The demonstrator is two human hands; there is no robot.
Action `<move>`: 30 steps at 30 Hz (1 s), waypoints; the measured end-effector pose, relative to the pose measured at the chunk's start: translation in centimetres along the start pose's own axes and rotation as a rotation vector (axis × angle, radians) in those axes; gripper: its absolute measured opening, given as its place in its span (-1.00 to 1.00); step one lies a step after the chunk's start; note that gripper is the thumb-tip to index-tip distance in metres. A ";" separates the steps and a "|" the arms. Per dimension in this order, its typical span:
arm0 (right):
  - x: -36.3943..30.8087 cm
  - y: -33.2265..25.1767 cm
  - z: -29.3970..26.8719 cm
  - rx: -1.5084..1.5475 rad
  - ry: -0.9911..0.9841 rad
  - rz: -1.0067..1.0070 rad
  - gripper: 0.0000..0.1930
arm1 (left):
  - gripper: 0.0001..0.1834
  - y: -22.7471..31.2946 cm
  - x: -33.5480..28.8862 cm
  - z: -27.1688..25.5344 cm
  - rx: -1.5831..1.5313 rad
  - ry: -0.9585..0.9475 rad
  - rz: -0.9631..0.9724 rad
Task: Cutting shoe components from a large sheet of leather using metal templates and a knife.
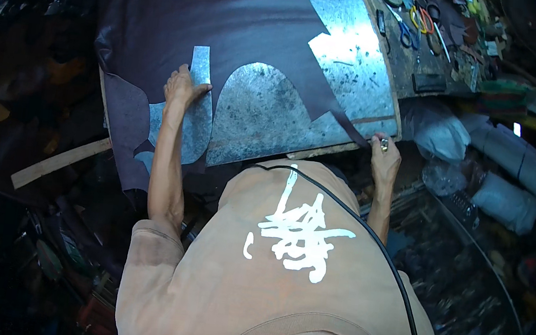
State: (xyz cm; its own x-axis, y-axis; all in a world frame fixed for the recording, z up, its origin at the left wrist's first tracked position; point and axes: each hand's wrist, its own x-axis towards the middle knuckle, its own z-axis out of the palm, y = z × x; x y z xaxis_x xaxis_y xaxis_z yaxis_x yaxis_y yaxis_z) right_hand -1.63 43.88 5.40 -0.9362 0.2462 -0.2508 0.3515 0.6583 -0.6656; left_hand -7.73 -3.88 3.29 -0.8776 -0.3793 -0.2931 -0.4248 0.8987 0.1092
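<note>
A large dark brown leather sheet (187,10) covers much of a metal-topped table (352,57). Bare metal shows through its cut-outs: a wide rounded one at the near edge and a narrower one to its left. My left hand (184,87) rests on the leather beside the narrow cut-out, fingers spread and thumb out to the right. At the table's near right corner, my right hand (384,156) is closed at the end of a thin leather strip (351,129) that runs from the sheet. A ring shows on that hand; its fingertips are partly hidden.
Scissors (425,19) and other small tools lie on a cluttered bench at the far right. Below it sit stuffed plastic bags (508,202). A wooden plank (61,162) juts out at the left. A black cable (367,228) crosses my shirt.
</note>
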 end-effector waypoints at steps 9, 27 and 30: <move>7.2 -1.5 -1.0 0.161 -0.145 -0.163 -0.76 | -0.23 -1.8 3.3 -1.3 -0.167 -0.322 -0.103; 7.4 -15.3 5.6 0.080 -0.648 -0.653 -0.63 | -0.68 11.6 -4.5 -3.9 -0.451 -0.484 0.738; 6.1 -13.4 5.2 0.056 -0.800 -0.471 -0.71 | -0.70 13.1 -5.7 -2.2 -0.351 -0.478 0.838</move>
State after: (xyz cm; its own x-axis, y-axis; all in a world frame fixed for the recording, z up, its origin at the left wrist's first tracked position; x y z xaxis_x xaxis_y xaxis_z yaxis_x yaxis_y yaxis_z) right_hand -12.00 32.88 9.16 -0.7098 -0.6156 -0.3424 -0.0459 0.5254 -0.8496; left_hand -8.76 9.56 8.48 -0.7745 0.5369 -0.3345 0.1751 0.6901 0.7022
